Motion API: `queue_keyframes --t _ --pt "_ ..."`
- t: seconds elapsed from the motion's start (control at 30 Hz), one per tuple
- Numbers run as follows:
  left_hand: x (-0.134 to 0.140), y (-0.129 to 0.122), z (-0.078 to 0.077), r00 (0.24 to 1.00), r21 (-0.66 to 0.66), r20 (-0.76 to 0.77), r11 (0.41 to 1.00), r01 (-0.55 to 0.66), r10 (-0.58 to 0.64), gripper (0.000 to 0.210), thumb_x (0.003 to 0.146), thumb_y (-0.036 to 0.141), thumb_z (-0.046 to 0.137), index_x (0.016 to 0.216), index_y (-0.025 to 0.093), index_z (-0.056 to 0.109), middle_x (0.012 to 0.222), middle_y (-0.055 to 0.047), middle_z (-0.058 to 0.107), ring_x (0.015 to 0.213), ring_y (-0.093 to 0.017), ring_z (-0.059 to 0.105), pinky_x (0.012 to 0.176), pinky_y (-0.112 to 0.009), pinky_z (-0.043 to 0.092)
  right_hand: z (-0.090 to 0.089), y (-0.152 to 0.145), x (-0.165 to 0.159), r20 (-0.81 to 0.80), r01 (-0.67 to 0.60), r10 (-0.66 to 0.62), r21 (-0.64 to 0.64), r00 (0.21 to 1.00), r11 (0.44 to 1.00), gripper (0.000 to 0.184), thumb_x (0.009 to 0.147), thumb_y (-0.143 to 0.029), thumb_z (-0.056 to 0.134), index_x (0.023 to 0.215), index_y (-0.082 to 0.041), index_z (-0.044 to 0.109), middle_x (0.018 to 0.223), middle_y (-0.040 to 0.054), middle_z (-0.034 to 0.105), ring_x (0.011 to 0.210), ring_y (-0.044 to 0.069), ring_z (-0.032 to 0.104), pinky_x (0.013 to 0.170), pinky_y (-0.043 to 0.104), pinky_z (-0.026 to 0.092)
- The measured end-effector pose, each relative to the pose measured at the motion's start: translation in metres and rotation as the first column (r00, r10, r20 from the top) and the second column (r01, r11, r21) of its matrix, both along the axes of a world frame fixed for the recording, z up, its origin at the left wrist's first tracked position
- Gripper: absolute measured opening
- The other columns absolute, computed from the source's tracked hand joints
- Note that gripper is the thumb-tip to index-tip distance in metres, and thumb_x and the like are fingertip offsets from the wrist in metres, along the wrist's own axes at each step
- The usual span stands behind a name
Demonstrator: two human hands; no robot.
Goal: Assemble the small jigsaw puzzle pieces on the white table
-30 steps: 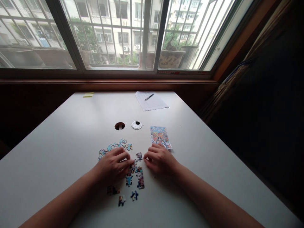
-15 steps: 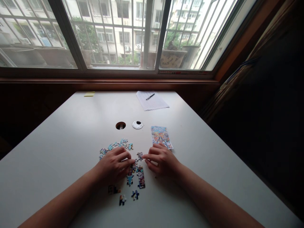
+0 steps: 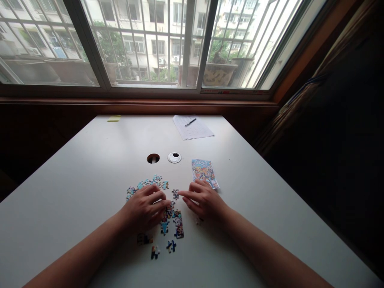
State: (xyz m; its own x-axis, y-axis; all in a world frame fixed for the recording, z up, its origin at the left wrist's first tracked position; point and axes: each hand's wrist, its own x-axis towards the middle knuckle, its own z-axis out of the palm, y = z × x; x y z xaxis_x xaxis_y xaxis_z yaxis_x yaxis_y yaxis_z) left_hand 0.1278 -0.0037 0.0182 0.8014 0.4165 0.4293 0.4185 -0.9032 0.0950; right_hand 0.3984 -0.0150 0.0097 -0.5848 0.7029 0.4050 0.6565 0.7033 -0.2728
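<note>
My left hand rests with loosely bent, parted fingers at the left edge of a partly joined jigsaw puzzle, covering some of it. From the other side, the extended index finger of my right hand touches a small jigsaw piece just above the joined part. Another piece lies partly under my right palm. Nearer to me are a dark piece pair, an orange-and-white piece and a blue piece. Loose pieces form a heap beyond my left hand.
A colourful picture sheet lies beyond my right hand. Farther off are a round table hole, a silvery round cover, paper sheets with a pen, and yellow sticky notes. A barred window stands behind the table.
My right index finger has shifted the small piece slightly away and to the left. More of the piece under my right palm shows. My left hand has stayed in place.
</note>
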Motion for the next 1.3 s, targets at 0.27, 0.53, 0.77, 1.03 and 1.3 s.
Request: queue_keyframes --t 0.27,0.53,0.77,1.03,1.3 --pt "-0.004 0.0 0.0 0.959 0.012 0.26 0.993 -0.118 0.111 0.02 0.082 0.009 0.059 0.096 0.021 0.067 0.084 -0.003 0.066 0.081 -0.018 0.053 0.074 -0.034 0.05 0.004 0.004 0.009 -0.314 0.191 -0.193 -0.037 0.93 0.981 0.027 0.1 -0.025 0.048 0.106 -0.02 0.074 0.074 0.0025 0.056 0.073 0.017 0.054 0.073 0.031 0.046" --pt "-0.007 0.005 -0.001 0.929 -0.026 0.276 0.969 -0.247 0.245 0.018 0.084 0.01 0.058 0.095 0.02 0.069 0.087 -0.003 0.067 0.088 -0.021 0.052 0.077 -0.037 0.05 -0.004 0.006 0.008 -0.237 0.166 -0.159 0.006 0.958 0.986 0.023 0.097 -0.023 0.052 0.099 -0.02 0.075 0.073 0.0024 0.058 0.071 0.017 0.053 0.074 0.032 0.044" --pt "-0.01 0.011 -0.009 0.956 0.039 0.114 0.961 -0.275 0.269 0.033 0.085 0.01 0.057 0.114 0.02 0.069 0.106 -0.005 0.071 0.103 -0.026 0.053 0.088 -0.044 0.051 -0.002 0.002 0.003 -0.04 0.045 -0.044 0.014 0.998 0.999 0.021 0.095 -0.021 0.057 0.109 -0.023 0.073 0.085 0.0047 0.064 0.082 0.019 0.052 0.08 0.036 0.038" --pt "-0.008 0.009 -0.007 0.965 0.047 -0.007 0.965 -0.26 0.26 0.034 0.091 0.013 0.06 0.124 0.021 0.066 0.12 -0.004 0.071 0.112 -0.028 0.051 0.093 -0.047 0.048 0.001 0.0 0.001 0.067 0.008 -0.008 -0.002 0.998 1.0 0.025 0.094 -0.023 0.06 0.116 -0.025 0.07 0.089 0.0042 0.064 0.082 0.019 0.052 0.079 0.035 0.035" --pt "-0.007 0.009 -0.009 0.967 0.048 -0.052 0.968 -0.248 0.25 0.032 0.094 0.015 0.057 0.125 0.021 0.065 0.124 -0.003 0.07 0.113 -0.029 0.05 0.09 -0.045 0.046 0.001 -0.001 -0.001 0.099 0.009 -0.005 -0.033 0.995 0.999 0.028 0.095 -0.024 0.059 0.12 -0.026 0.07 0.091 0.0049 0.063 0.084 0.019 0.052 0.081 0.036 0.036"
